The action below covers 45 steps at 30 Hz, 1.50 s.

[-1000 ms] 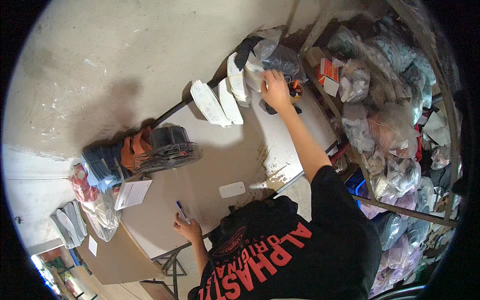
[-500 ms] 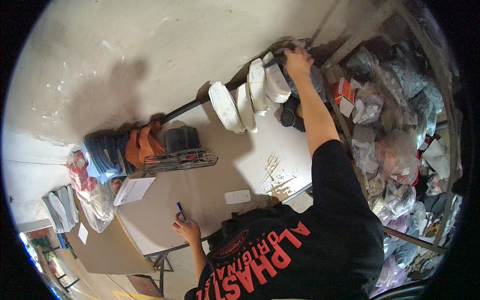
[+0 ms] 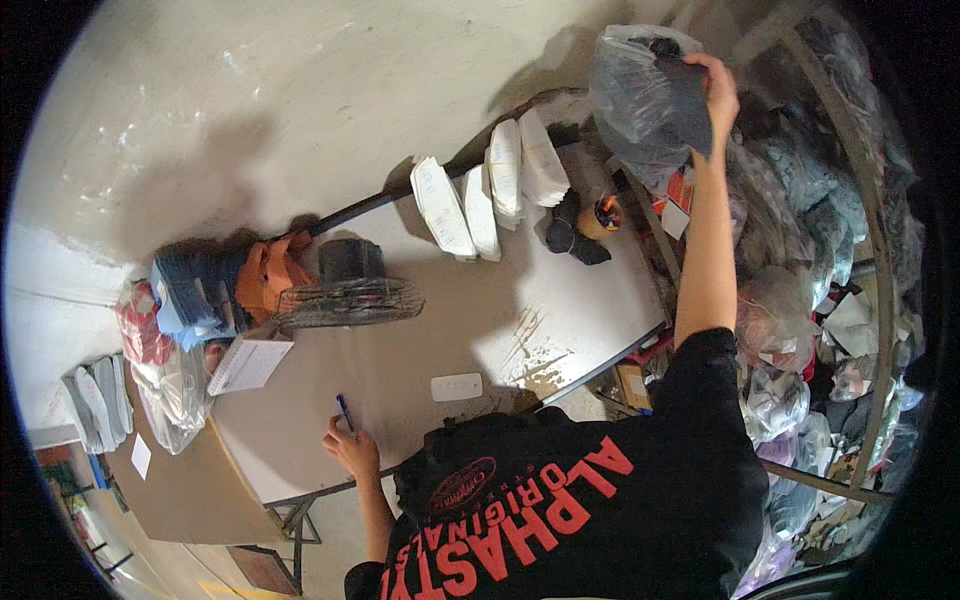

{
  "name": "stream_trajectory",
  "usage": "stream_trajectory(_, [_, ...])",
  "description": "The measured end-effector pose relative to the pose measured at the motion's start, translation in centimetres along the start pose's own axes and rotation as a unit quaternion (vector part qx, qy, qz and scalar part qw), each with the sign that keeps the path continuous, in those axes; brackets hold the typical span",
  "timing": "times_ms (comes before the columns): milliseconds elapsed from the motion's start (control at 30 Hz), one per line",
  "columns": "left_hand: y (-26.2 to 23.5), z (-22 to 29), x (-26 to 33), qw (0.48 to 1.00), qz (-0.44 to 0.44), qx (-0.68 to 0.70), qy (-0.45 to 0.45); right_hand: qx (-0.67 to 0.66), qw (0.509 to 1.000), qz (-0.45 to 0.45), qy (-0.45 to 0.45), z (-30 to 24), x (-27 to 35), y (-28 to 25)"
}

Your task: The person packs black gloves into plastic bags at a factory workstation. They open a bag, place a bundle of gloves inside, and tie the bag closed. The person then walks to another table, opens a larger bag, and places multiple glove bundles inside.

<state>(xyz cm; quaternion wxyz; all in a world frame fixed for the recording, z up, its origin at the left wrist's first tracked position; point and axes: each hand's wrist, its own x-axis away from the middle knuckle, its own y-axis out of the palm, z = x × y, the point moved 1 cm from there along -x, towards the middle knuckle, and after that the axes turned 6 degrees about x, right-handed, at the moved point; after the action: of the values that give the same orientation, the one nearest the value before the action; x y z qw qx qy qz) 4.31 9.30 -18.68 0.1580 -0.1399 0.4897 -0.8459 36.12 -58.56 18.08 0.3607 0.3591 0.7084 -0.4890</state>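
- Right hand: fingers clamped on dark piece and plastic bag; lopsided grip could spill contents.
- Left hand: fingers closed around pen.

Outstretched right arm, pinched right grip, curled left grip

Relative to the fan on the table, the notebook sits left and in front, the pen in the left hand in front, the paper bundles right, the cup farther right, the plastic bag at the right hand beyond, and the wall behind.
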Motion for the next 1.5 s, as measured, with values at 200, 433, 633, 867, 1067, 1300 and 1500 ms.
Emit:
stream_trajectory(200, [-3.1, 4.3, 1.0, 0.995, 0.1, 0.025, 0.012, -0.102, 0.992, -0.068, 0.008, -12.9, 3.2, -9.1])
stream_trajectory(433, [-9.2, 14.6, 1.2, 0.906, -0.175, 0.379, 0.075, -0.363, 0.889, -0.278, 0.01, -18.5, 15.1, -8.4])
stream_trajectory(633, [-8.2, 24.5, 2.5, 0.847, -0.193, 0.449, 0.21, -0.437, 0.779, -0.441, 0.088, -24.5, 26.3, -4.0])
stream_trajectory(867, [-7.3, 26.6, 0.3, 0.913, -0.119, 0.317, 0.227, -0.277, 0.859, -0.429, 0.021, -26.5, 24.2, -7.5])
stream_trajectory(1067, [-7.6, 27.6, 2.3, 0.894, -0.208, 0.307, 0.25, -0.044, 0.853, -0.52, -0.005, -26.6, 24.2, -10.3])
stream_trajectory(1300, [-7.8, 28.7, 4.3, 0.802, -0.376, 0.338, 0.318, -0.069, 0.713, -0.695, -0.069, -25.4, 23.2, -13.0])
stream_trajectory(1500, [-11.6, 30.4, 6.7, 0.722, -0.509, 0.444, 0.151, 0.108, 0.737, -0.665, -0.059, -28.0, 23.0, -12.9])
